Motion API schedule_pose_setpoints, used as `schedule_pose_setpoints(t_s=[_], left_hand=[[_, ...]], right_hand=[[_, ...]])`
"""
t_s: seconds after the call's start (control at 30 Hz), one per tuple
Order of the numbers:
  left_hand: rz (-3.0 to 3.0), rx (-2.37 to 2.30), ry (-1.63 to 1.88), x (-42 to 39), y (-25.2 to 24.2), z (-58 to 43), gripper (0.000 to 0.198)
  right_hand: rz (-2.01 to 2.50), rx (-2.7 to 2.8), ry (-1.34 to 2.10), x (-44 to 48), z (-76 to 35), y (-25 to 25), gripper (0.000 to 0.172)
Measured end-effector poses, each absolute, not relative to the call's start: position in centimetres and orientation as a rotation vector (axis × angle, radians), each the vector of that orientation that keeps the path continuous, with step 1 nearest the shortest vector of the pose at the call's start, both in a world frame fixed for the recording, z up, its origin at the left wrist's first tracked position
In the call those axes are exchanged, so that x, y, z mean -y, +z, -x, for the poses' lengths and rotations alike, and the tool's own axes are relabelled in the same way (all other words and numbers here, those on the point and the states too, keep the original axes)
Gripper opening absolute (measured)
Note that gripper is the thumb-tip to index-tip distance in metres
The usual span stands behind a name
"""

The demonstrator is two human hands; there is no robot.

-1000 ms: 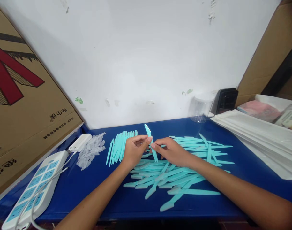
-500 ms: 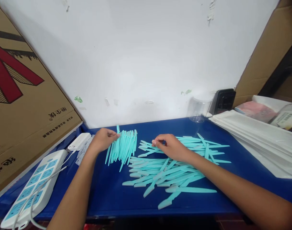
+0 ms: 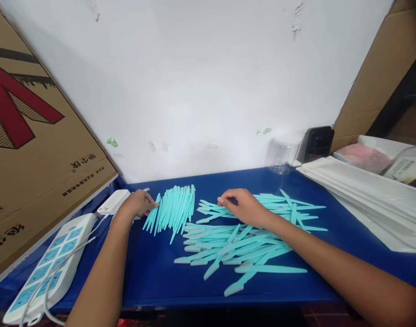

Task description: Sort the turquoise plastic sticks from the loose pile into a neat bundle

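Slim turquoise eyebrow razors with pale blade ends lie on the blue table in two groups. To the left is a tight, nearly parallel row (image 3: pixel 176 209); a looser, criss-crossed pile (image 3: pixel 228 245) spreads across the middle. My left hand (image 3: pixel 137 204) is at the row's left end, thumb and fingers closed on the outermost razor (image 3: pixel 152 214), which lies slightly tilted on the table. Over the back of the pile, my right hand (image 3: pixel 243 209) is pinched, fingertips together, with no razor visible between them. Its palm and wrist hide some razors underneath.
At the left are a white power strip (image 3: pixel 51 268) with cables, a white adapter (image 3: pixel 114 202) and a large cardboard box (image 3: pixel 51 150). A clear plastic cup (image 3: pixel 281 156) and a black object (image 3: pixel 318 143) stand by the wall. White sheets or bags (image 3: pixel 368 200) occupy the right.
My left hand has moved left and slightly down, bringing a razor from above the row to its left end. My right hand has stayed almost still.
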State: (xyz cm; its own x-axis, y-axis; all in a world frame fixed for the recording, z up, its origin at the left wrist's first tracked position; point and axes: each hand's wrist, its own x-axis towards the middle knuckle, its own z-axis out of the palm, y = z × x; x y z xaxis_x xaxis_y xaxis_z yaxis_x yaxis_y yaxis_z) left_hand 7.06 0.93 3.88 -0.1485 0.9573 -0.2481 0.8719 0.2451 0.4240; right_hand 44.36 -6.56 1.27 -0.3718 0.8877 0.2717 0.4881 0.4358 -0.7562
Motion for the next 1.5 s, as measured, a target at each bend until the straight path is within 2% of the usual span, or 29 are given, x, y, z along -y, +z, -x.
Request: schedule_pose_setpoints(t_s=[0.4, 0.57, 0.7, 0.83, 1.1, 1.3, 1.5], left_hand=[[-1.544, -2.148, 0.260, -0.2, 4.3, -8.8, 0.039], [-1.692, -2.207, 0.105, -0.1, 4.6, -8.9, 0.048], [-1.901, -2.396, 0.134, 0.2, 4.9, -9.4, 0.047], [-2.073, -2.491, 0.368, 0.8, 5.0, -10.8, 0.043], [-2.456, -2.001, 0.794, 2.0, 3.5, -15.6, 0.029], [-2.566, -1.421, 0.838, 2.8, 2.5, -17.8, 0.041], [-2.614, -1.171, 0.780, 4.3, 2.8, -19.6, 0.048]], right_hand=[[1.202, 2.073, 0.603, 6.2, -44.7, 0.9, 0.041], [1.292, 2.198, 0.477, 6.0, -45.6, 0.8, 0.029], [1.254, 2.321, 0.487, 5.9, -45.9, 0.3, 0.041], [1.243, 2.333, 0.550, 5.9, -45.8, 0.3, 0.024], [1.342, 2.322, 0.663, 6.1, -46.1, 0.8, 0.021], [1.343, 2.242, 0.639, 5.5, -46.4, 1.1, 0.024], [1.334, 2.150, 0.712, 5.4, -46.4, 1.4, 0.033]])
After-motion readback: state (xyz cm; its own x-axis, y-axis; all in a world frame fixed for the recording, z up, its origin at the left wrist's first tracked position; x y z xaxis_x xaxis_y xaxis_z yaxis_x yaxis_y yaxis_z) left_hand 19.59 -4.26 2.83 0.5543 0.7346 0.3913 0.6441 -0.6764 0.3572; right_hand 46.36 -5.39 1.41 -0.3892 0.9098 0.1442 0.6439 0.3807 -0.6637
